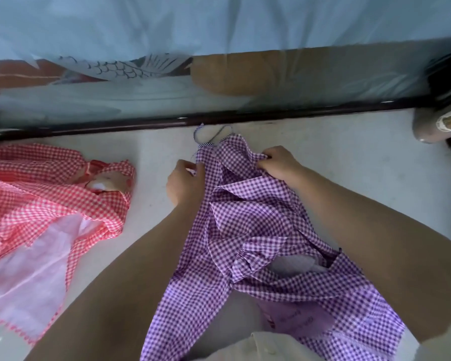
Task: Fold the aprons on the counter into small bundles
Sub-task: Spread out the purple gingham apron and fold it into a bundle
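Fingers (267, 158) of the right hand (279, 164) are curled tight, and a bunch of the purple apron's (258, 220) top edge is pinched under them. Fingers (193, 166) of the left hand (184, 183) are curled too and pinch the opposite corner of that edge. How much cloth is inside that pinch cannot be told.

Between the two pinches the edge sags in loose folds and is not drawn taut. Just beyond the fingers the neck strap (211, 135) lies looped on the counter (349, 157), close to a dark rail (167, 123). Behind the fingers, toward the body, the rest of the purple apron is crumpled under the forearms and runs off the near edge.

The step is judged to be the squaring of the top edge before a first fold.
- The pinches should be drawn apart until the edge runs straight.
- The cloth should be lifted and laid flat, so that creases are not folded in.
- The strap and any ties are best tucked inward first, or the bundle may come loose.

Well to the left of the left fingers a red apron (50, 194) lies heaped and unfolded. Far to the right of the right fingers a grey object (438, 126) stands by the rail; what it is cannot be told.
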Demonstrator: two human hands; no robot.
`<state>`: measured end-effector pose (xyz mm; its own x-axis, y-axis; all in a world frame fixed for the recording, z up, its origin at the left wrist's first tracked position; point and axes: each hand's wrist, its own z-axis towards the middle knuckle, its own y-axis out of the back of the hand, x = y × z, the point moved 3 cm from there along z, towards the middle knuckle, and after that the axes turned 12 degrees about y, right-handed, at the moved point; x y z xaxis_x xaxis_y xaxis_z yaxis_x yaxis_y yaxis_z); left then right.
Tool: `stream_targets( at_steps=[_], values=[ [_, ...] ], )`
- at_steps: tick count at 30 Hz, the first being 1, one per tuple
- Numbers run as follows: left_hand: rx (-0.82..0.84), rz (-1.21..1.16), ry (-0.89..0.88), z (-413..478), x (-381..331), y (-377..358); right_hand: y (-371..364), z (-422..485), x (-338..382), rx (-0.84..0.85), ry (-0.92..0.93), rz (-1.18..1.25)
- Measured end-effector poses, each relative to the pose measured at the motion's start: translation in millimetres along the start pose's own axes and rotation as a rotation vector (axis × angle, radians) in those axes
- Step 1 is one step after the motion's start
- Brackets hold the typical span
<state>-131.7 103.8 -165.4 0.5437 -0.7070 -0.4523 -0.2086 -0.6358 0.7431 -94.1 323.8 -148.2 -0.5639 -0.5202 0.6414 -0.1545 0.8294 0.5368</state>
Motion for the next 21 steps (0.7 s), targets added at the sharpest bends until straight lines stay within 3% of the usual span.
stream_targets(
  at_steps=[3, 5, 7, 9, 11, 13, 15, 18, 21],
  values=[
    [0.349, -0.281, 0.03, -24.6, -8.9, -5.9, -25.1, -22.8, 18.8, 0.097, 0.077, 0.174],
    [0.508, -0.342, 0.09, -32.5, -8.4, -10.3, -45.2, -40.0, 30.8, 0.274, 0.113, 0.188],
    [0.45, -0.295, 0.088, -34.2, -3.1, -9.0, -59.7, -52.6, 36.5, 0.472, 0.12, 0.176],
    [0.3, -0.234, 0.108, -30.8, 16.2, -0.1, -67.8, -58.2, 36.3, 0.555, 0.077, 0.28],
    [0.197, -0.151, 0.151, -27.2, 41.7, 12.4, -66.2, -44.9, 33.5, 0.358, 0.126, 0.261],
    [0.128, -0.026, 0.204, -22.4, 71.1, 22.7, -61.3, -20.5, 31.9, 0.023, 0.222, -0.001],
    [0.098, 0.087, 0.264, -20.8, 92.7, 28.1, -63.3, -6.7, 34.0, -0.088, 0.21, -0.192],
    [0.099, -0.01, 0.306, -13.8, 112.3, 30.1, -95.8, -0.1, 37.6, 0.184, 0.084, -0.138],
    [0.201, -0.204, 0.32, -14.4, 105.3, 30.2, -120.1, -18.4, 48.3, 0.476, 0.102, -0.071]
  ],
)
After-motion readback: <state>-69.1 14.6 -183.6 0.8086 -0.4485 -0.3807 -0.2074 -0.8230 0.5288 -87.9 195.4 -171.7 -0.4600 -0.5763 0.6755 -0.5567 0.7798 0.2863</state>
